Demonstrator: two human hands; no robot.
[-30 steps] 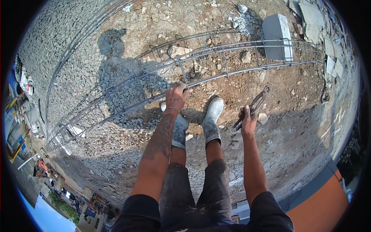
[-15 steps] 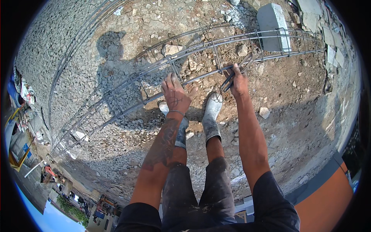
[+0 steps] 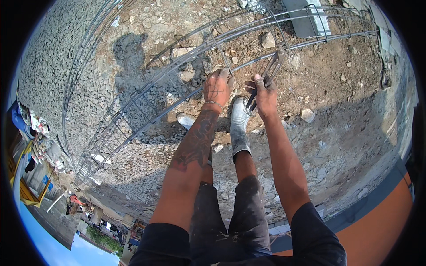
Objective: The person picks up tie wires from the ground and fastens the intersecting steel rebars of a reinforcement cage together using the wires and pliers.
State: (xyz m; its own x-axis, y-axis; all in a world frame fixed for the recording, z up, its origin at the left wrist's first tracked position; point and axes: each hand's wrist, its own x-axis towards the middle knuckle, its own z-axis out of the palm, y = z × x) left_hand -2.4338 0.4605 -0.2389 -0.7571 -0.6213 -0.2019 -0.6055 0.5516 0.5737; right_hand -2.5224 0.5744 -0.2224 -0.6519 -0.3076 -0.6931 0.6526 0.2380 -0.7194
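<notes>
A long cage of steel rebar (image 3: 153, 120) with thin square stirrups curves across the ground ahead of me. My left hand (image 3: 217, 88) is closed at its near bar, where the lower end of a stirrup meets it; the fingertips are partly hidden. To its right, my right hand (image 3: 266, 98) grips dark-handled pincers (image 3: 272, 66), their jaws pointing up close to the near bar. A thin loop of tie wire (image 3: 249, 105) hangs below that hand, by the pincers' handles.
A pale concrete block (image 3: 305, 23) props the cage's far right part. Loose rods (image 3: 71, 84) curve over gravel at the left. Stones, including one pale rock (image 3: 307, 115), lie on the dirt. My white-grey boots (image 3: 240, 122) stand just below the cage.
My left hand has moved right along the cage and closed at the near bar. My right hand has come slightly left, and the pincers now show more clearly. The whole view has shifted a little.
</notes>
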